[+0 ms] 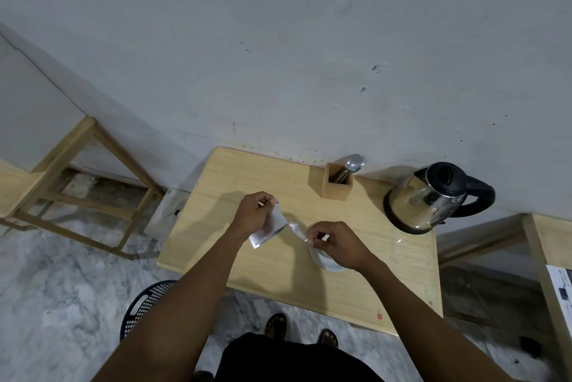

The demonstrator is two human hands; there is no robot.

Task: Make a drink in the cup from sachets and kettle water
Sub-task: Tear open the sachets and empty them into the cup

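Left hand (252,211): fingers pinched on the sachet (269,228), held above the table's (216,227) middle.
Right hand (337,242): fingertips pinched on a torn foil strip (297,230), directly over the cup (325,262), hiding most of it.
Cup: white, near the front edge.
Kettle (428,196): back right corner.
Spoon holder (336,180): back edge, beside the kettle.
Basket (145,307): on the floor, front left.

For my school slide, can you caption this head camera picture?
Left hand and right hand tear open a silver sachet above the white cup, kettle waiting nearby.
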